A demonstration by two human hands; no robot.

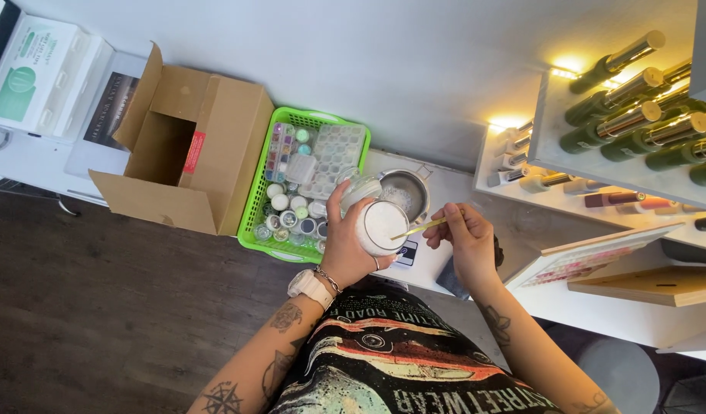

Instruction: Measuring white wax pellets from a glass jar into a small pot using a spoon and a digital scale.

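Note:
My left hand [345, 247] grips a clear round jar [380, 224] filled with white powder, tilted so its open mouth faces me. Between the fingers of my right hand [466, 239] is a thin gold spatula [419, 228], whose tip rests on the powder at the jar's mouth. A loose clear lid [360, 188] lies just behind the jar. Beyond it stands a small metal bowl [405, 193] with a little white powder inside. A small dark scale [408, 253] sits on the white counter under the jar.
A green plastic basket [258, 201] of small jars and clear bead organisers stands left of the bowl. Next to it is an open cardboard box [186, 149]. White shelves [598, 165] of green bottles with gold caps rise at the right. A stool [622, 372] is below right.

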